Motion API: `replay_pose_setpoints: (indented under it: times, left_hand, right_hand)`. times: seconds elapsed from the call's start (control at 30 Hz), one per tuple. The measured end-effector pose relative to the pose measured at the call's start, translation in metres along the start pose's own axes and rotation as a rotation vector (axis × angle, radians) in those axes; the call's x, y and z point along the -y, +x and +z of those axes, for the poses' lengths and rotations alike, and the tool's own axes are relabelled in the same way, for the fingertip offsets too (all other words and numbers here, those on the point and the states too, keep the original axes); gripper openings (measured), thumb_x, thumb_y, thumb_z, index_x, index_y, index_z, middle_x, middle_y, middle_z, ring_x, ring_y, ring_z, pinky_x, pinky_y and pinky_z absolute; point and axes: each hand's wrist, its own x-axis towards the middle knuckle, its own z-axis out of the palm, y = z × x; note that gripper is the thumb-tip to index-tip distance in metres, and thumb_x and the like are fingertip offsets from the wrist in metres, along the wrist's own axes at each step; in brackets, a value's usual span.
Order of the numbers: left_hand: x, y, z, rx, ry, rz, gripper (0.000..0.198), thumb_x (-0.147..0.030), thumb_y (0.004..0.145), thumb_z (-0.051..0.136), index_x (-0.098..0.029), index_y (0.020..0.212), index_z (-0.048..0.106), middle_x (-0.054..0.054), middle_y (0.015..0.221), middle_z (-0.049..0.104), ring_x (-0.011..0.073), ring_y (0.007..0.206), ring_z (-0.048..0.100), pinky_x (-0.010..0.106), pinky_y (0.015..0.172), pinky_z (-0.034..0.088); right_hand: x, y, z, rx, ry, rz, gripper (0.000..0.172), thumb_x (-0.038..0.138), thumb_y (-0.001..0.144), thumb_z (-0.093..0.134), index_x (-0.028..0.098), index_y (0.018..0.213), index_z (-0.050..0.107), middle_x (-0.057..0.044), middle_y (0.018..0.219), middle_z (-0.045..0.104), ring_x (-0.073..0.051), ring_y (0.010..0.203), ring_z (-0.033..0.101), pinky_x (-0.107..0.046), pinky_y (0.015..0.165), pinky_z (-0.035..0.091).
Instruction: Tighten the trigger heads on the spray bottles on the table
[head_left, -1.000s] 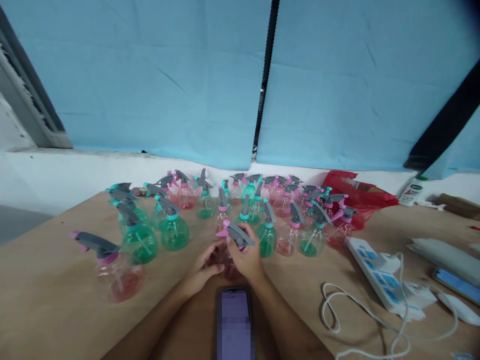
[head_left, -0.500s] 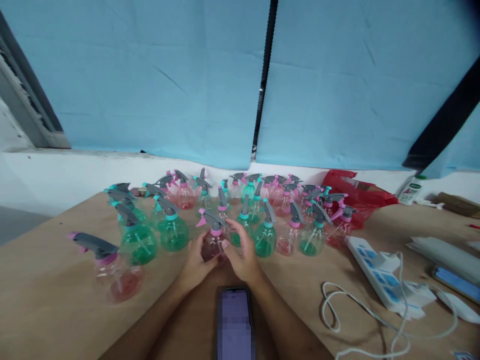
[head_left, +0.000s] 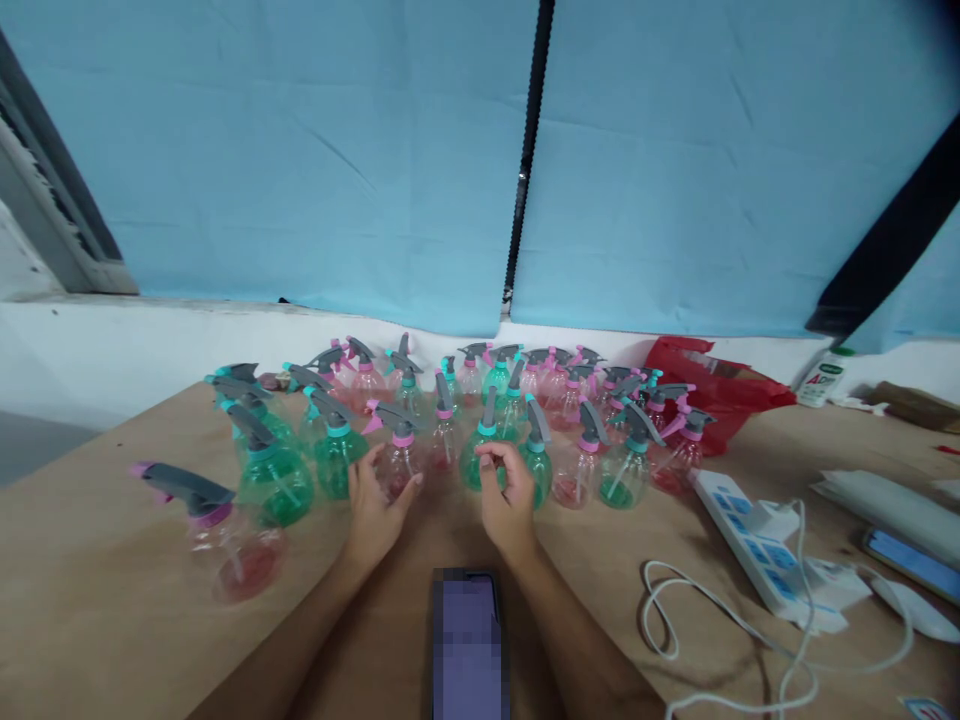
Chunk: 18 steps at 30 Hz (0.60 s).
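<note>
My left hand (head_left: pixel 377 508) is wrapped round the lower body of a clear pink spray bottle (head_left: pixel 403 462) with a grey trigger head and pink collar. The bottle stands upright, tucked among the others. My right hand (head_left: pixel 507 492) is apart from it, fingers curled and thumb close to the index finger, with nothing visible in it. Just behind that hand stands a green spray bottle (head_left: pixel 476 455), partly covered by the fingers; I cannot tell whether they touch. Another green spray bottle (head_left: pixel 339 462) is to the left of my left hand.
Several pink and green spray bottles fill the table's back. A single pink spray bottle (head_left: pixel 240 560) stands at front left. A phone (head_left: pixel 471 650) lies between my forearms. To the right are a power strip (head_left: pixel 750 550), white cable (head_left: pixel 705 590), red plastic bag (head_left: pixel 720 395) and white bottle (head_left: pixel 823 380).
The pink spray bottle has moved left and slightly back in my left hand, toward the other bottles. My right hand has let go of it and drawn off to the right.
</note>
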Motion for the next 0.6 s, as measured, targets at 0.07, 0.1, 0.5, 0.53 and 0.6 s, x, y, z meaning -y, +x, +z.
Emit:
replay_pose_setpoints:
  times: [0.07, 0.1, 0.5, 0.53, 0.6]
  left_hand:
    - [0.0003, 0.0007, -0.001, -0.005, 0.012, 0.023, 0.069, -0.054, 0.084, 0.065, -0.019, 0.14, 0.042, 0.014, 0.127, 0.049, 0.0337, 0.124, 0.048, 0.058, 0.107, 0.04]
    - [0.0003, 0.001, -0.0015, -0.003, 0.016, 0.024, 0.07, -0.053, 0.085, 0.064, -0.019, 0.141, 0.042, 0.014, 0.128, 0.049, 0.0339, 0.125, 0.048, 0.058, 0.107, 0.04]
    - [0.0074, 0.0051, 0.0002, 0.023, 0.028, 0.001, 0.067, -0.041, 0.095, 0.052, -0.019, 0.154, 0.029, 0.018, 0.15, 0.039, 0.0364, 0.142, 0.033, 0.059, 0.117, 0.028]
    - [0.0057, 0.0058, -0.0009, 0.01, 0.03, 0.02, 0.066, -0.039, 0.095, 0.052, -0.02, 0.153, 0.029, 0.017, 0.148, 0.04, 0.0354, 0.14, 0.035, 0.058, 0.117, 0.029]
    - [0.001, 0.0069, -0.004, -0.024, 0.037, 0.063, 0.061, -0.034, 0.094, 0.053, -0.02, 0.15, 0.033, 0.016, 0.142, 0.042, 0.0335, 0.137, 0.038, 0.056, 0.115, 0.033]
  right_hand:
    - [-0.0012, 0.0008, -0.0005, 0.004, -0.023, 0.004, 0.018, 0.024, 0.095, 0.048, 0.019, 0.097, 0.065, -0.004, 0.089, 0.065, -0.017, 0.083, 0.06, -0.03, 0.077, 0.049]
    - [-0.0016, 0.0011, -0.0006, 0.005, -0.039, 0.005, 0.018, 0.023, 0.095, 0.048, 0.019, 0.097, 0.065, -0.004, 0.09, 0.064, -0.017, 0.082, 0.06, -0.03, 0.076, 0.049]
    - [-0.0072, 0.0024, 0.0013, -0.024, -0.219, 0.069, 0.042, 0.024, 0.089, 0.052, 0.018, 0.131, 0.051, -0.013, 0.121, 0.06, -0.015, 0.075, 0.058, -0.03, 0.068, 0.051]
    - [-0.0084, 0.0024, 0.0014, -0.015, -0.242, 0.082, 0.044, 0.024, 0.089, 0.053, 0.018, 0.132, 0.05, -0.013, 0.121, 0.061, -0.015, 0.073, 0.058, -0.031, 0.07, 0.052]
    - [-0.0105, 0.0021, 0.0015, 0.009, -0.279, 0.119, 0.048, 0.025, 0.088, 0.054, 0.017, 0.135, 0.049, -0.011, 0.115, 0.064, -0.014, 0.068, 0.057, -0.032, 0.072, 0.051]
